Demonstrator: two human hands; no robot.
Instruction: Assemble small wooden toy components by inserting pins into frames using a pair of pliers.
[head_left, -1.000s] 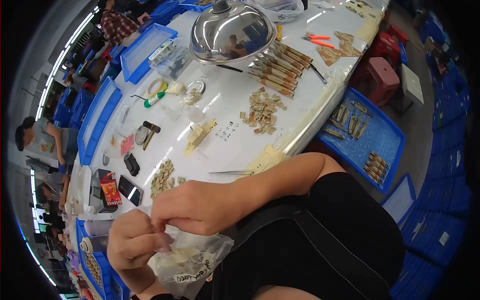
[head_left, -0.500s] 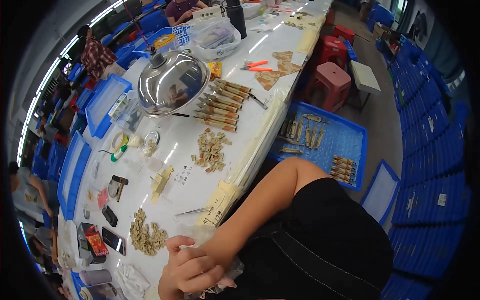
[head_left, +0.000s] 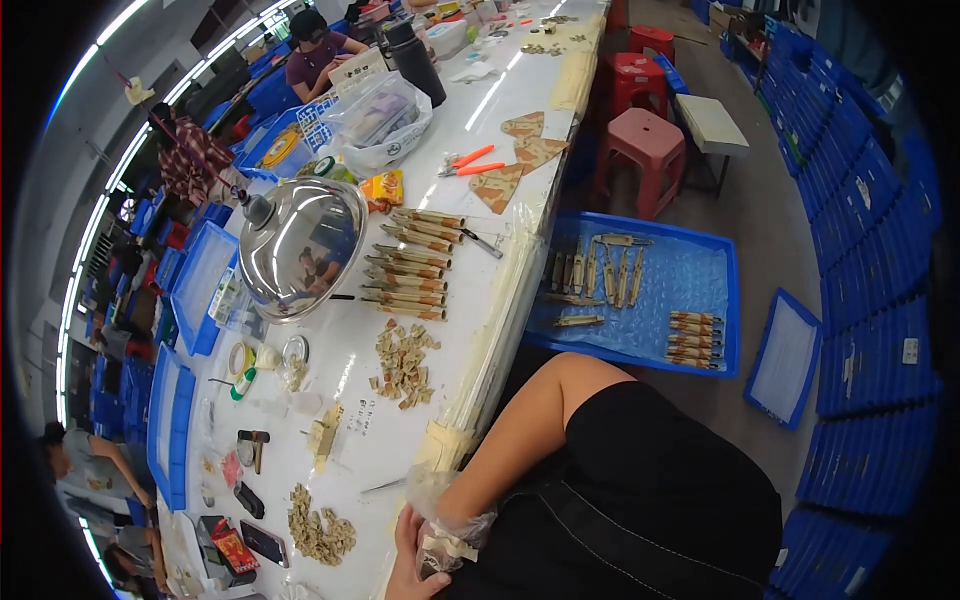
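Note:
Near the bottom centre, my left hand (head_left: 408,558) curls round the side of a clear plastic bag (head_left: 430,482), its thumb pressed on the front. Small beige and brown pieces (head_left: 443,548) show at the bag's mouth, their exact kind unclear. My right forearm reaches down into this bag, and my right hand (head_left: 462,512) is mostly hidden by the plastic. A pile of small camouflage-patterned fabric pieces (head_left: 318,530) lies on the white table to the left. Beyond the bag are tweezers (head_left: 384,486) and a second pile of such pieces (head_left: 404,362).
Rolled camouflage bundles (head_left: 408,275) lie by a shiny metal lamp shade (head_left: 305,250). Orange-handled cutters (head_left: 472,163), a phone (head_left: 263,542) and a hammer (head_left: 257,450) are on the table (head_left: 470,290). A blue tray (head_left: 640,350) and red stools (head_left: 645,150) stand at the right.
My left hand has moved from in front of my right wrist to the bag's side. The bag and the pieces in it now show more. The whole view has shifted and turned slightly.

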